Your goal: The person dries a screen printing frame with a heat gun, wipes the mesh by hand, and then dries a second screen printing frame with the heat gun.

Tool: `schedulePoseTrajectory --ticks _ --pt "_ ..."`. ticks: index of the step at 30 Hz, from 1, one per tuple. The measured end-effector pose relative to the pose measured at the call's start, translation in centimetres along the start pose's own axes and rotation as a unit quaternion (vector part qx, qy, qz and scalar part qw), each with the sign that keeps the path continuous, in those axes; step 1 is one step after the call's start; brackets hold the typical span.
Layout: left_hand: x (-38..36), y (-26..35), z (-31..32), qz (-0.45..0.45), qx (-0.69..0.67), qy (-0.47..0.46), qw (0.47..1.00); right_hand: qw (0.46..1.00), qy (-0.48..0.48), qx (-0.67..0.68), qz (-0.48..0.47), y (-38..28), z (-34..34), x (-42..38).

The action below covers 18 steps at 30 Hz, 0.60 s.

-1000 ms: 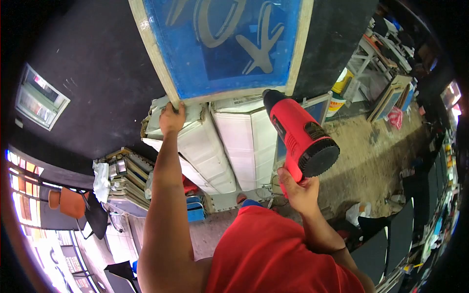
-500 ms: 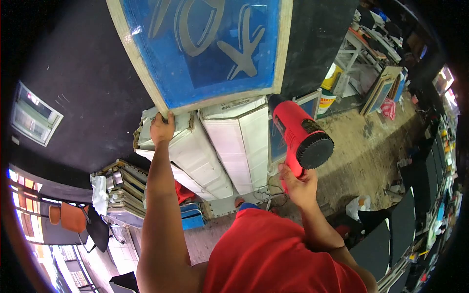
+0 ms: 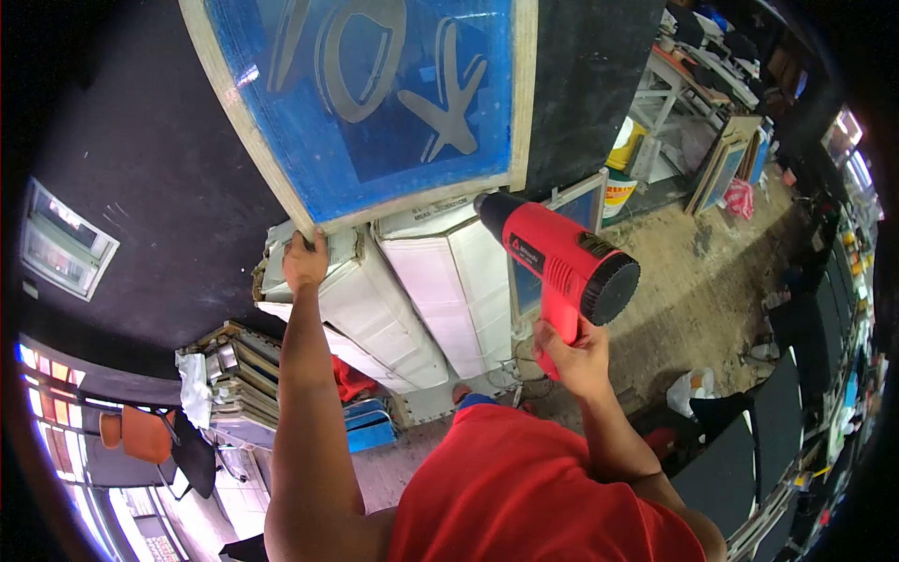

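Observation:
A wood-framed silk screen [image 3: 412, 150] with blue emulsion and large pale letter shapes stands upright on tall white cardboard boxes [image 3: 440, 281], against a dark wall. My left hand [image 3: 305, 262] is closed at the frame's lower left corner, with the fingertips partly hidden around it. In my right hand [image 3: 579, 356] is a red heat gun [image 3: 557, 258], gripped by its handle. Its black nozzle points up and left toward the screen's lower right corner, apart from the frame.
Stacked frames [image 3: 245, 375] lie at the left, near a blue folded item [image 3: 368, 426] on the floor. More screens [image 3: 726, 164] lean at the upper right beside paint buckets [image 3: 618, 187]. Black panels [image 3: 721, 468] stand to the lower right; an orange chair [image 3: 145, 434] is far left.
The heat gun has turned, its nozzle swinging left and its side label coming into view. My left hand stays at the frame corner. The whole view has shifted slightly.

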<state>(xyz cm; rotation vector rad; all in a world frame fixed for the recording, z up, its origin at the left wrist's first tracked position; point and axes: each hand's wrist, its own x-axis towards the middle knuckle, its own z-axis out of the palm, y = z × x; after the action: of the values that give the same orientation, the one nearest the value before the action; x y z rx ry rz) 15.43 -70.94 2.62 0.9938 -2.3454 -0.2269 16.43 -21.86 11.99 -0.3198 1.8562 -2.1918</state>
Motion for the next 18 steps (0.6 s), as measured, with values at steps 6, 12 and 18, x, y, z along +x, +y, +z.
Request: schedulePoseTrajectory --ticks 6,12,18 --pt "0.0 0.1 0.0 0.009 -0.010 0.007 1.000 0.999 0.012 -0.037 0.013 -0.5 0.1 0.0" --pt "0.0 0.3 -0.4 0.000 -0.009 -0.009 1.000 0.996 0.055 -0.047 -0.051 0.5 -0.4 0.2" --pt "0.1 -0.2 0.3 0.008 -0.016 0.000 1.000 0.992 0.089 -0.061 -0.060 0.3 -0.7 0.4"
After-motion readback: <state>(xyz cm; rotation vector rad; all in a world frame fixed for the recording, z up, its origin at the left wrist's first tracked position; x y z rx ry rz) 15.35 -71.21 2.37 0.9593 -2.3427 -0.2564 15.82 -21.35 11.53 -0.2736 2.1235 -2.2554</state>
